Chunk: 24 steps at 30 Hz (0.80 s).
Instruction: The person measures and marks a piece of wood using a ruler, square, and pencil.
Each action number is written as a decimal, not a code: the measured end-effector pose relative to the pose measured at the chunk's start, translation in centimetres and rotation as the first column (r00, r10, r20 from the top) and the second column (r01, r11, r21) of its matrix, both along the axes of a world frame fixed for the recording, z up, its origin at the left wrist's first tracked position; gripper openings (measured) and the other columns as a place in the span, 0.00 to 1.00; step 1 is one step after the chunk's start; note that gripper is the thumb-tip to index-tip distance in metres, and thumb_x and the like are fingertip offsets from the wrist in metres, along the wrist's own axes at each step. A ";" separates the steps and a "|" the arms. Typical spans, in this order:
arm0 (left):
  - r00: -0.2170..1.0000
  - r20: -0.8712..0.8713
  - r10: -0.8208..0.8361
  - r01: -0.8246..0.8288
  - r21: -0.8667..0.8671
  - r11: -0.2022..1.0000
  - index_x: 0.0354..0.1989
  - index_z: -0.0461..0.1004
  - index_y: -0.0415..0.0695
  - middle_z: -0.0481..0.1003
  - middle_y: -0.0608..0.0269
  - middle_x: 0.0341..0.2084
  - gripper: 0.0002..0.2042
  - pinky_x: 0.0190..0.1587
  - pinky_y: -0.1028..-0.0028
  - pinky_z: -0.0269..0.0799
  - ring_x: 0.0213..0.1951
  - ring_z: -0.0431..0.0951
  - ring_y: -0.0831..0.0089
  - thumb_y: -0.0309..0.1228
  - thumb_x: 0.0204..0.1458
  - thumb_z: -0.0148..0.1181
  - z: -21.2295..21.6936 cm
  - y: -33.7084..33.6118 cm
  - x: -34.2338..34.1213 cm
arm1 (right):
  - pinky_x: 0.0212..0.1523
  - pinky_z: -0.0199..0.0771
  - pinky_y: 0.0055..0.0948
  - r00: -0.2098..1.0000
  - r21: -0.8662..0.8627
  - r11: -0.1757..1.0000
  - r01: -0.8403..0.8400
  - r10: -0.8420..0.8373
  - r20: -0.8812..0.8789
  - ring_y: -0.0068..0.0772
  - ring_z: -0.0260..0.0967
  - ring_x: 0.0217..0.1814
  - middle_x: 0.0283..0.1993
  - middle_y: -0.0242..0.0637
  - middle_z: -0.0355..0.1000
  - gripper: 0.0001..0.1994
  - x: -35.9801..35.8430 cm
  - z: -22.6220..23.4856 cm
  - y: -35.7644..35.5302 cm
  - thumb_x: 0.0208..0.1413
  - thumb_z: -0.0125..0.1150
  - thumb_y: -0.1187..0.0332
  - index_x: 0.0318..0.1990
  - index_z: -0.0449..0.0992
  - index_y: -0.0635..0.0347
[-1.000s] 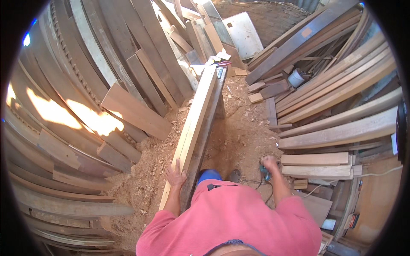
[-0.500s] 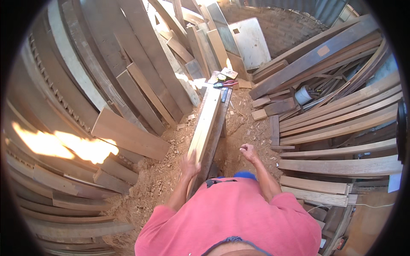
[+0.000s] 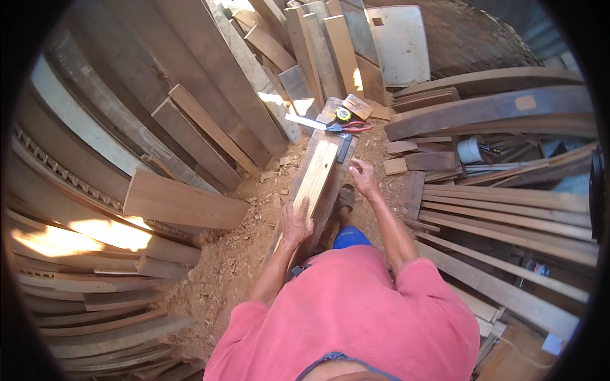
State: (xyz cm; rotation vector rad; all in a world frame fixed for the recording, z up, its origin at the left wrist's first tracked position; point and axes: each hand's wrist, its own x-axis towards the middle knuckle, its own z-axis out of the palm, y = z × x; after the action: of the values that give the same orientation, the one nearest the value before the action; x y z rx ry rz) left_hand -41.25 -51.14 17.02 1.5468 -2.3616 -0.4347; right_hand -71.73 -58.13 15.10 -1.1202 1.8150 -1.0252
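Observation:
A long pale wooden beam (image 3: pixel 319 166) lies lengthwise on a narrow dark workbench (image 3: pixel 332 190). My left hand (image 3: pixel 297 222) is wrapped over its near part, with the thumb pointing along the wood. To the right of the bench, my right hand (image 3: pixel 364 178) hovers in the air with its fingers curled; whatever they hold, if anything, is too small to make out. Beyond the beam's far end are red-handled pliers (image 3: pixel 358 127), a yellow and black tape measure (image 3: pixel 343 114), a metal ruler blade (image 3: pixel 305 121) and a dark straight bar (image 3: pixel 344 148).
Planks (image 3: pixel 210 82) lean along the left, and more boards (image 3: pixel 502 213) are stacked on the right. A small wood block (image 3: pixel 357 106) sits at the bench's far end. Wood shavings (image 3: pixel 235 279) cover the floor. A white bucket (image 3: pixel 469 150) stands among the right-hand lumber.
My right hand has moved forward, closer to the bench's far part. My left hand still grips the beam. The view has shifted, showing my foot beside the bench.

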 end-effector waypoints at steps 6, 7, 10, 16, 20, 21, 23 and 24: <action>0.991 0.003 0.134 -0.134 0.089 0.987 0.78 0.63 0.62 0.65 0.36 0.61 0.45 0.57 0.43 0.68 0.58 0.70 0.38 0.36 0.45 0.73 -0.9 -4.1 -5.2 | 0.66 0.74 0.42 0.980 0.043 0.981 -0.188 0.185 0.070 0.49 0.75 0.64 0.62 0.56 0.76 0.26 -0.3 -3.1 -8.5 0.62 0.65 0.62 0.66 0.76 0.64; 0.986 0.049 0.159 -0.163 0.085 0.983 0.78 0.63 0.63 0.65 0.37 0.61 0.46 0.57 0.43 0.68 0.58 0.70 0.38 0.37 0.45 0.74 -1.2 -4.6 -6.1 | 0.68 0.71 0.42 0.957 0.090 0.961 -0.262 0.247 0.150 0.52 0.73 0.66 0.63 0.56 0.75 0.26 -0.5 -3.4 -9.0 0.62 0.66 0.61 0.66 0.77 0.62; 0.970 0.163 0.182 -0.198 0.086 0.976 0.79 0.60 0.62 0.66 0.34 0.60 0.48 0.55 0.42 0.68 0.58 0.70 0.36 0.36 0.45 0.76 -1.4 -5.0 -7.5 | 0.64 0.74 0.40 0.905 0.099 0.906 -0.411 0.392 0.162 0.46 0.74 0.63 0.62 0.53 0.75 0.27 -1.1 -3.9 -9.2 0.61 0.67 0.62 0.66 0.77 0.63; 0.977 0.145 0.158 -0.176 0.116 0.978 0.79 0.61 0.65 0.65 0.34 0.61 0.48 0.56 0.42 0.67 0.58 0.70 0.36 0.37 0.45 0.77 -1.4 -5.8 -7.4 | 0.24 0.68 0.21 0.633 0.288 0.956 -0.057 -0.189 0.751 0.17 0.65 0.22 0.24 0.25 0.70 0.15 -5.1 -3.9 -12.6 0.72 0.58 0.57 0.32 0.76 0.52; 0.980 0.132 0.151 -0.170 0.149 0.974 0.78 0.61 0.63 0.65 0.31 0.62 0.48 0.55 0.43 0.66 0.57 0.70 0.35 0.35 0.44 0.77 -1.5 -5.7 -7.3 | 0.16 0.55 0.23 0.274 0.338 0.939 0.060 -0.341 0.899 0.16 0.53 0.16 0.19 0.21 0.57 0.22 -8.3 -3.4 -17.4 0.74 0.56 0.52 0.25 0.63 0.46; 0.982 0.127 0.142 -0.161 0.153 0.975 0.78 0.62 0.62 0.65 0.31 0.62 0.48 0.55 0.43 0.66 0.57 0.70 0.35 0.35 0.43 0.77 -1.5 -5.7 -7.2 | 0.15 0.52 0.23 0.162 0.320 0.947 0.038 -0.321 0.933 0.16 0.50 0.15 0.18 0.20 0.53 0.23 -8.8 -3.3 -18.6 0.74 0.55 0.51 0.25 0.60 0.44; 0.986 0.102 0.132 -0.147 0.160 0.976 0.78 0.63 0.61 0.65 0.31 0.62 0.48 0.55 0.43 0.66 0.57 0.70 0.36 0.34 0.43 0.77 -1.5 -5.7 -7.0 | 0.15 0.51 0.23 0.091 0.323 0.945 0.039 -0.326 0.941 0.17 0.47 0.15 0.18 0.20 0.52 0.22 -8.3 -3.1 -20.3 0.74 0.54 0.51 0.25 0.60 0.44; 0.985 0.111 0.133 -0.151 0.172 0.973 0.78 0.63 0.61 0.65 0.31 0.62 0.48 0.54 0.43 0.66 0.57 0.70 0.36 0.34 0.43 0.77 -1.5 -5.7 -6.9 | 0.15 0.50 0.22 0.046 0.283 0.959 0.033 -0.284 0.958 0.17 0.45 0.15 0.18 0.20 0.51 0.21 -7.6 -3.1 -20.9 0.74 0.54 0.52 0.26 0.60 0.43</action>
State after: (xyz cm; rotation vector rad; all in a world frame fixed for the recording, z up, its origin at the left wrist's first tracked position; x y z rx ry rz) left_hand -48.16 -56.80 15.52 1.8453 -2.3171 -0.5639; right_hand -79.34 -78.99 12.03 0.1585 0.7364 -1.2297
